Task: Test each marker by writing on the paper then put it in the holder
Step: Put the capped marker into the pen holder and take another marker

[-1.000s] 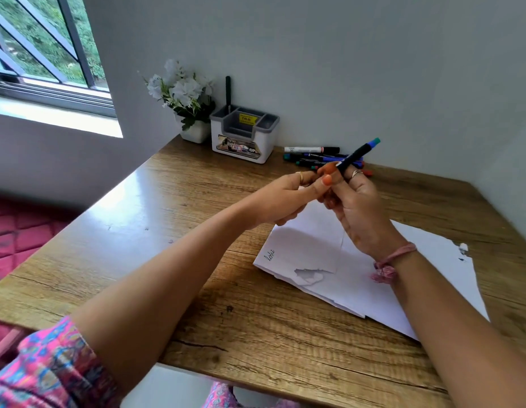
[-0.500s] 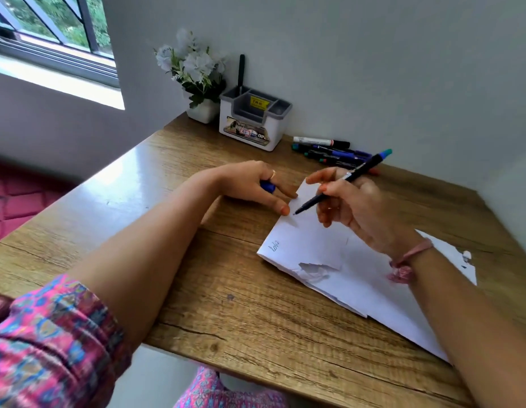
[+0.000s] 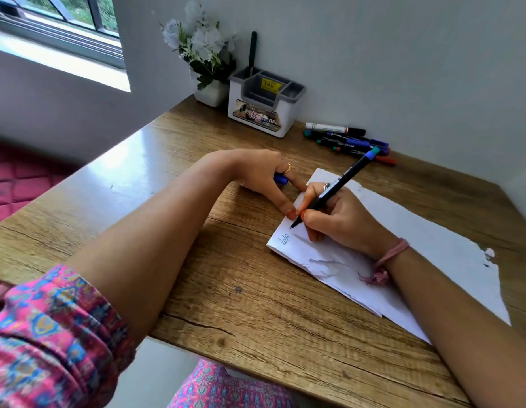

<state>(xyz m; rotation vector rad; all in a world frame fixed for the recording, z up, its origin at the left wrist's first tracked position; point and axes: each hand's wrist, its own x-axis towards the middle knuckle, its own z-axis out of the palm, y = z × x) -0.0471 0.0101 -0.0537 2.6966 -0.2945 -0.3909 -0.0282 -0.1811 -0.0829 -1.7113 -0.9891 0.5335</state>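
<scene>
Testing a marker on paper

Right hand (image 3: 341,219) is pinching the marker (image 3: 334,188), tip touching the paper (image 3: 426,231); left hand (image 3: 261,175) is gripping the cap (image 3: 281,180), fingertip pressing the paper's left edge.

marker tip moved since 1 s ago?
Yes. The marker in the right hand went from raised above the paper down to it; its tip now sits near the left edge, above the earlier scribble.

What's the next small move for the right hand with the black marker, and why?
Probably draw a short stroke. The right hand grips the black marker with the blue end, its tip already on the white paper beside an earlier scribble. The left hand holds the blue cap with a finger pinning the paper's edge, so nothing seems to need adjusting first.
</scene>
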